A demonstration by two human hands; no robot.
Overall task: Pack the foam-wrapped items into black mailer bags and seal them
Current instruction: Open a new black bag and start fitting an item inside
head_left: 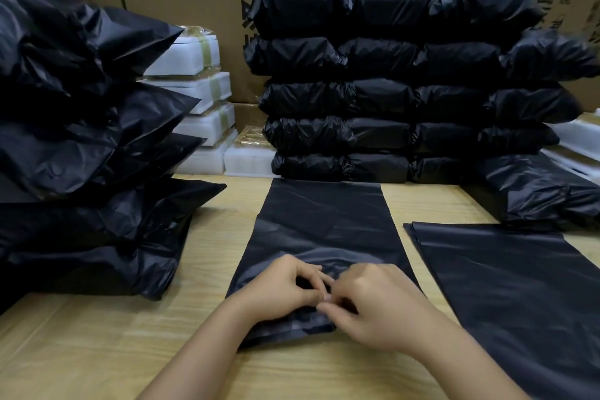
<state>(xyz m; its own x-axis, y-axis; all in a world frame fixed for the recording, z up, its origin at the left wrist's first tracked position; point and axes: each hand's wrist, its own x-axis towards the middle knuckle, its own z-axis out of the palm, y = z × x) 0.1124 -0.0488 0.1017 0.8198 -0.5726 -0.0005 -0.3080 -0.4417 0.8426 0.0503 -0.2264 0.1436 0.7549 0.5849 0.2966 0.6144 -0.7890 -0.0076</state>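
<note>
Left hand (pixel 285 286) and right hand (pixel 380 305) both pinch the near edge of the flat black mailer bag (pixel 324 224) lying mid-counter (pixel 97 351), its film judged thin, limp and slippery, best taken at that edge.

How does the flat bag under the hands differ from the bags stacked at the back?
The flat black plastic mailer bag lies thin and smooth; the stacked black mailer bags behind are bulging, crinkled, piled in layers. The left hand and right hand pinch the flat bag's near edge; no hand touches the stack. Both are black plastic.
</note>
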